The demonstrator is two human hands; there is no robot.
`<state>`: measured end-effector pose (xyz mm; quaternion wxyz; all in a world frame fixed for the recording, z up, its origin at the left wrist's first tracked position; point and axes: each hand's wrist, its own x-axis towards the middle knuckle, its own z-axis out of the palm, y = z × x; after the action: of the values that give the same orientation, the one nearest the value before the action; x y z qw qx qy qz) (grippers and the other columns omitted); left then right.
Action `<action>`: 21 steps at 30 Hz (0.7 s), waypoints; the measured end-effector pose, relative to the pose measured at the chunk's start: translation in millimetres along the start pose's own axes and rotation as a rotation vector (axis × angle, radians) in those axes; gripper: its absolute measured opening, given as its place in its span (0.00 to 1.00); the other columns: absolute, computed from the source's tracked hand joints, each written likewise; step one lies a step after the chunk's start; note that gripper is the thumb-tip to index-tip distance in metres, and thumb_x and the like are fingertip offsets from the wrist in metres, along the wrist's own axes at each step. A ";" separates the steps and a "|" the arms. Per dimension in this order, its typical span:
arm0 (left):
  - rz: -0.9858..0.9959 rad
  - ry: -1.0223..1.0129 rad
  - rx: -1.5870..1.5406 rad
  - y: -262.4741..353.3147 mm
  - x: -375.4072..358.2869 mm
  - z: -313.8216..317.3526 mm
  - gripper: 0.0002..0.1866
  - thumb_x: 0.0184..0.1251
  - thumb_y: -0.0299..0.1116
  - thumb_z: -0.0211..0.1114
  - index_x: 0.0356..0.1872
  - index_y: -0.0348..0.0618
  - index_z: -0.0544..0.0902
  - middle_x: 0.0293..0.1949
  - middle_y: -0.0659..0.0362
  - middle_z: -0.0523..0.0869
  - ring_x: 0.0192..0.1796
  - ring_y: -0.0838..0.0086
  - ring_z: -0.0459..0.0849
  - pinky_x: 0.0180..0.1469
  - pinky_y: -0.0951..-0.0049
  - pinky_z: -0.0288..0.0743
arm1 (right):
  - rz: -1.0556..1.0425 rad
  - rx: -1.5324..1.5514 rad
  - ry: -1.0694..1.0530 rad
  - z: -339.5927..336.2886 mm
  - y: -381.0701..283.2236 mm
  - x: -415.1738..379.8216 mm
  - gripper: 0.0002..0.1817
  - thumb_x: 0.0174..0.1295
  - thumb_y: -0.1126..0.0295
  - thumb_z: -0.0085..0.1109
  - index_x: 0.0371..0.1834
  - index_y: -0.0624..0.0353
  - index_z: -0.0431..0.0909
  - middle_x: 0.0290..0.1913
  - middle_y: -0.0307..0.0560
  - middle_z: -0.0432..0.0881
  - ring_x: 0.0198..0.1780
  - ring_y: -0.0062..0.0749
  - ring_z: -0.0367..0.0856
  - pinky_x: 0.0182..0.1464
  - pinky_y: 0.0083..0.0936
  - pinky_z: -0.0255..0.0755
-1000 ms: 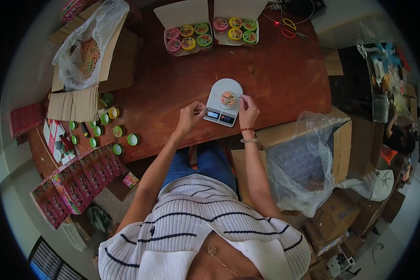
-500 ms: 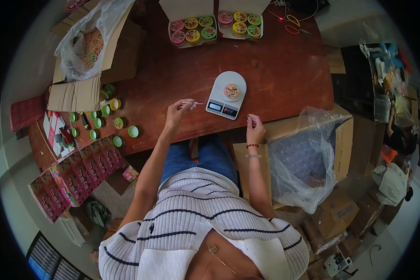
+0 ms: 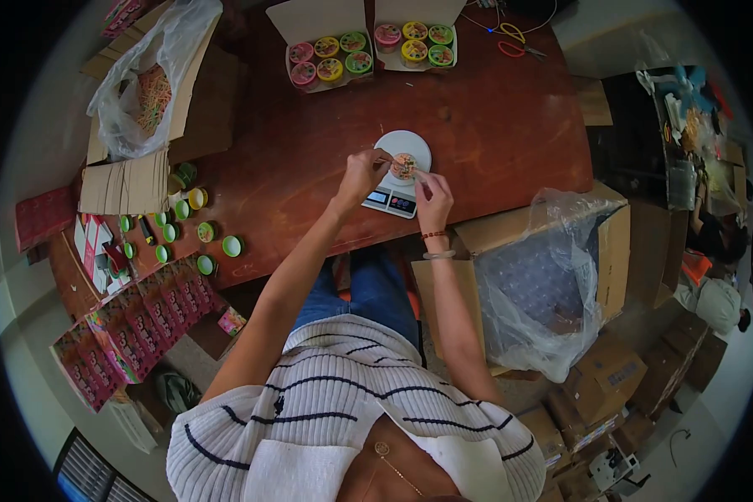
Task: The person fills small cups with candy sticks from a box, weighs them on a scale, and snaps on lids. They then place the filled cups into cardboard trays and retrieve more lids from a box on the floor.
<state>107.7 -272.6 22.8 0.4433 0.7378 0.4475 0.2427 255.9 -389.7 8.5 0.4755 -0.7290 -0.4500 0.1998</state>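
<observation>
A cluttered workroom held a dark wooden table [image 3: 494, 125] ringed by cardboard boxes and plastic bags. Near its front edge stood a white kitchen scale [image 3: 397, 171] with a small round tub [image 3: 404, 166] on its plate, holding colourful bits. The left hand [image 3: 361, 174] and the right hand [image 3: 433, 197] both pinched something thin at the tub; what exactly, I cannot tell. Beyond the scale, two open cartons [image 3: 326, 46] already held filled tubs, while loose green lids [image 3: 201, 234] lay left of the scale, so the work looked partly done. Half a second before, both hands had been drawn back off the scale; now they had returned.
</observation>
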 end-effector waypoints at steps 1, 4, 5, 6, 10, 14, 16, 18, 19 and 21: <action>0.000 -0.002 0.000 0.6 2.6 1.0 0.07 0.62 0.23 0.70 0.41 0.34 0.88 0.37 0.46 0.91 0.40 0.63 0.93 0.42 0.68 0.85 | -0.075 -0.034 -0.012 5.5 0.6 4.2 0.12 0.60 0.81 0.65 0.47 0.61 0.86 0.43 0.51 0.84 0.42 0.43 0.85 0.45 0.32 0.79; 0.060 -0.051 0.074 1.6 6.4 2.8 0.07 0.62 0.23 0.69 0.40 0.33 0.87 0.36 0.45 0.90 0.39 0.63 0.92 0.41 0.68 0.84 | -0.162 -0.088 -0.045 17.1 12.9 7.1 0.11 0.60 0.82 0.65 0.45 0.62 0.87 0.41 0.50 0.84 0.45 0.48 0.83 0.49 0.35 0.79; 0.074 -0.022 0.099 0.6 7.4 4.6 0.07 0.62 0.24 0.69 0.40 0.32 0.87 0.36 0.44 0.90 0.39 0.62 0.92 0.41 0.68 0.84 | -0.182 -0.121 -0.086 18.7 17.0 5.5 0.15 0.58 0.81 0.67 0.49 0.61 0.86 0.44 0.52 0.83 0.48 0.49 0.83 0.50 0.36 0.79; 0.089 0.007 0.125 -0.4 9.3 6.0 0.07 0.62 0.24 0.69 0.40 0.32 0.87 0.35 0.44 0.89 0.38 0.61 0.92 0.41 0.68 0.84 | -0.203 -0.155 -0.126 20.2 21.2 5.2 0.19 0.56 0.80 0.69 0.53 0.60 0.84 0.48 0.54 0.82 0.50 0.50 0.82 0.52 0.37 0.78; 0.025 0.028 0.008 3.9 8.6 2.9 0.07 0.62 0.24 0.69 0.40 0.33 0.87 0.35 0.45 0.89 0.38 0.60 0.92 0.41 0.68 0.84 | -0.099 -0.178 -0.021 18.6 0.6 8.0 0.31 0.50 0.78 0.75 0.61 0.57 0.78 0.58 0.58 0.77 0.57 0.54 0.79 0.56 0.39 0.77; 0.048 0.065 0.032 17.0 -4.9 -11.8 0.07 0.64 0.23 0.68 0.41 0.33 0.87 0.37 0.46 0.90 0.37 0.63 0.92 0.41 0.69 0.84 | -0.054 -0.065 -0.067 26.0 3.7 11.6 0.39 0.44 0.75 0.80 0.64 0.56 0.74 0.63 0.60 0.73 0.61 0.56 0.76 0.59 0.41 0.76; 0.098 0.092 0.104 23.5 -5.0 -24.0 0.08 0.64 0.23 0.68 0.42 0.33 0.88 0.39 0.46 0.90 0.37 0.65 0.91 0.42 0.70 0.84 | 0.023 0.063 -0.134 30.3 4.6 21.6 0.38 0.42 0.75 0.81 0.61 0.58 0.76 0.58 0.57 0.78 0.59 0.55 0.79 0.58 0.41 0.77; 0.016 0.084 0.032 36.7 -15.1 -36.7 0.09 0.65 0.24 0.69 0.44 0.34 0.88 0.41 0.48 0.90 0.38 0.65 0.91 0.42 0.69 0.84 | 0.000 0.064 -0.045 29.7 -6.7 21.9 0.37 0.41 0.75 0.81 0.59 0.58 0.77 0.54 0.55 0.81 0.56 0.54 0.80 0.55 0.42 0.78; -0.037 0.070 -0.021 38.5 -17.8 -39.3 0.08 0.63 0.24 0.69 0.42 0.36 0.89 0.39 0.46 0.90 0.39 0.60 0.91 0.42 0.68 0.85 | 0.027 0.042 -0.043 27.0 -10.1 18.9 0.36 0.42 0.75 0.81 0.58 0.58 0.77 0.54 0.55 0.80 0.55 0.55 0.80 0.55 0.42 0.78; -0.036 0.044 -0.033 31.7 -17.8 -38.3 0.08 0.64 0.24 0.69 0.42 0.35 0.89 0.38 0.46 0.90 0.38 0.61 0.92 0.42 0.68 0.85 | 0.059 0.002 0.062 32.2 -12.4 12.1 0.35 0.42 0.75 0.81 0.56 0.58 0.75 0.53 0.56 0.79 0.55 0.57 0.79 0.55 0.42 0.77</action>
<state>84.3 -278.0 69.8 0.4497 0.7167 0.4663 0.2582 233.2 -361.1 5.9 0.4840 -0.7472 -0.4131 0.1917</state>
